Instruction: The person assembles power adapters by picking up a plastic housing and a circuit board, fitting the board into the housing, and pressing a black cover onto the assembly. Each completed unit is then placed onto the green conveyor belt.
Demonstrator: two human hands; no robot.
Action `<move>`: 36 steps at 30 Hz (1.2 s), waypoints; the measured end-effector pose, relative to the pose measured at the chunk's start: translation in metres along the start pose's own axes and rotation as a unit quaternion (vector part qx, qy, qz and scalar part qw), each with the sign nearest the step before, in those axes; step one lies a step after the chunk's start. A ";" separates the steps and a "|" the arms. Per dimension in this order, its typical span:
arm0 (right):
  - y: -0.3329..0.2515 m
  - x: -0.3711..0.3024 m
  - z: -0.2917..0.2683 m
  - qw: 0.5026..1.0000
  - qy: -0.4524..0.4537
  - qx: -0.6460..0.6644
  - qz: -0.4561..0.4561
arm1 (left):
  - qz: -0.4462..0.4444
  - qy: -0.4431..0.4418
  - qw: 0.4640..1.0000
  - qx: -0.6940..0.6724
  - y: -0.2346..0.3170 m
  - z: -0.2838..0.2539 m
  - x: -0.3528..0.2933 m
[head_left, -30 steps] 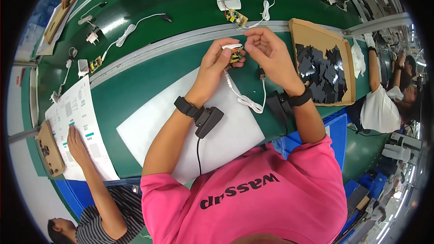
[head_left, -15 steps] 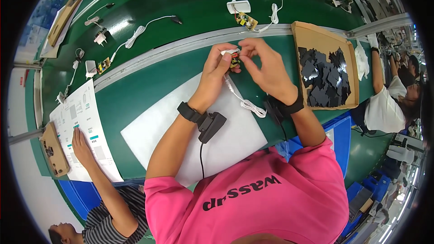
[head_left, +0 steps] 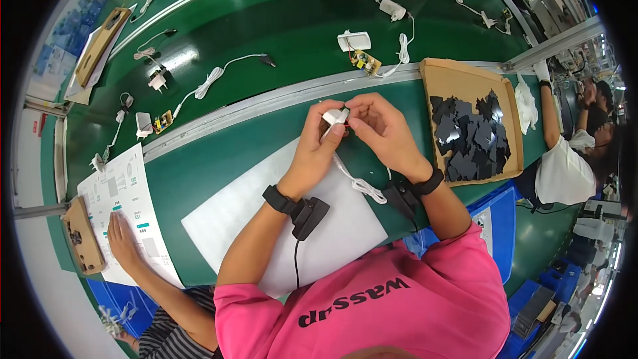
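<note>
Between my hands, above the far edge of a white foam sheet, is a small white power adapter with its housing undone. My left hand is closed around its left side, thumb against the white shell. The fingers of my right hand pinch at its right side, where a dark part and a bit of red wire show. Fingers hide most of the inside. From the adapter, a bundled white cable hangs down onto the sheet.
To the right lies an open cardboard box of black sheet pieces. Beyond the metal rail, opened adapters with circuit boards and cables lie on a green belt. At left, another person's hand rests on a printed sheet.
Both hands have come slightly nearer to me. The adapter has been turned, so its white shell now faces up and the circuit board is mostly hidden. Belt items have shifted slightly in view.
</note>
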State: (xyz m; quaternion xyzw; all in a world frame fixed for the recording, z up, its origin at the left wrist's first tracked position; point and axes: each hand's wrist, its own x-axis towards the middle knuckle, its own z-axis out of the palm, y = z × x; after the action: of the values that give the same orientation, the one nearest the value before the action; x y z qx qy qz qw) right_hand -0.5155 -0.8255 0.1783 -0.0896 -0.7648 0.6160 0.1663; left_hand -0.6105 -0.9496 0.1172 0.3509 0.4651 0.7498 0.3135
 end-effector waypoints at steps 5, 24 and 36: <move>0.002 0.000 -0.010 0.994 -0.041 0.059 0.085 | 0.042 -0.022 0.995 0.085 0.003 -0.004 -0.005; 0.011 0.001 0.013 0.996 0.008 -0.090 0.011 | 0.023 -0.038 0.999 -0.002 0.000 -0.005 -0.015; 0.004 -0.002 0.016 0.990 -0.079 -0.109 -0.042 | -0.025 -0.019 0.998 -0.063 0.009 -0.023 -0.013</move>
State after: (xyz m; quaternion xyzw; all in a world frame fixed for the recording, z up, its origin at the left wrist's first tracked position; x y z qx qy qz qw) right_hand -0.5197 -0.8401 0.1709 -0.0257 -0.8411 0.5268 0.1200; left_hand -0.6229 -0.9744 0.1148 0.3328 0.4196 0.7629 0.3621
